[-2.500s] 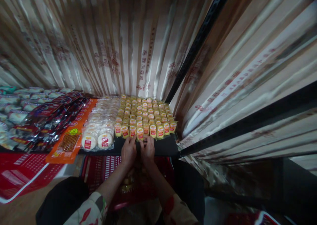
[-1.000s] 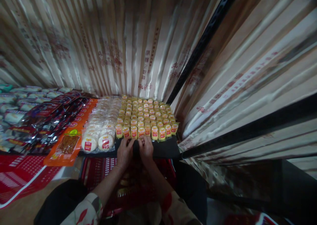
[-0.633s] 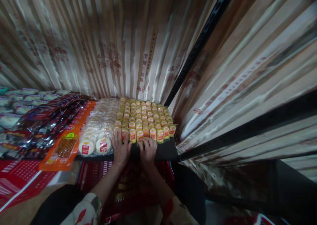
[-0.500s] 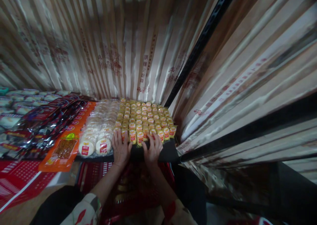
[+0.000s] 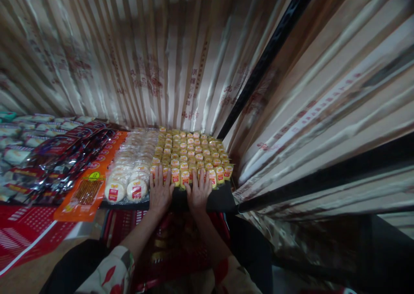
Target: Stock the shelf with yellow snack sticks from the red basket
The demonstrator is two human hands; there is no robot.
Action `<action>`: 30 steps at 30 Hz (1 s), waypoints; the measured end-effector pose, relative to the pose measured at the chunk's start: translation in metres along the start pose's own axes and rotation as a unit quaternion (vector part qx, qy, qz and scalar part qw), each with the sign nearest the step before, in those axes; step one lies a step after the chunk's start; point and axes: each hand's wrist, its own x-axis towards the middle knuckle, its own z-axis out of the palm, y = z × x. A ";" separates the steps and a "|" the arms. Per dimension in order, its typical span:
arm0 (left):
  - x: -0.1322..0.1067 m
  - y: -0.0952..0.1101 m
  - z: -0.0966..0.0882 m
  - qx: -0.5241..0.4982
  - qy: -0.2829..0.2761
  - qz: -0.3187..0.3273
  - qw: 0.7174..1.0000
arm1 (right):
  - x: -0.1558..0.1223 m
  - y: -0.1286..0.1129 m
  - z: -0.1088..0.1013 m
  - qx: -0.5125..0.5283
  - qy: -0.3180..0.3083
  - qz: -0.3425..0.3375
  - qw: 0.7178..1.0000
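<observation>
Rows of small yellow wrapped snack packets (image 5: 175,176) stand close together on a dark shelf (image 5: 221,200). My left hand (image 5: 161,193) rests flat, fingers extended, against the left part of their front row. A short way to its right, my right hand (image 5: 198,194) touches the same row with its fingers spread. Both palms lie over the shelf's front strip, and neither hand grips a packet. Just left of my left hand are clear packs of round white crackers (image 5: 137,190) with red labels.
Orange packs of stick snacks (image 5: 86,192), dark shiny packets (image 5: 51,151) and white packets (image 5: 17,154) fill the shelf's left part. Pleated printed curtains (image 5: 155,61) hang behind and to the right, beside a black post (image 5: 258,78). Red baskets (image 5: 121,225) are below the shelf edge.
My right hand's fingers have straightened and now lie flatter against the front packets. My left hand stays about where it was. The view has shifted slightly.
</observation>
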 end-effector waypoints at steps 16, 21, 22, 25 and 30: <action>-0.044 0.006 -0.012 -0.039 -0.007 0.037 0.999 | -0.013 -0.003 -0.011 0.056 0.004 -0.045 0.997; -0.051 -0.003 -0.014 -0.064 -0.024 0.044 0.997 | -0.019 -0.005 -0.015 0.091 -0.020 -0.032 0.995; -0.050 -0.006 -0.015 -0.065 -0.020 0.043 0.997 | -0.019 -0.003 -0.017 0.093 -0.017 -0.028 0.995; -0.041 -0.011 -0.019 -0.069 0.002 0.050 0.996 | -0.015 0.006 -0.024 0.090 0.011 -0.003 0.996; -0.028 0.009 -0.017 -0.094 0.022 0.089 0.991 | 0.001 0.038 -0.034 0.066 0.082 0.099 0.989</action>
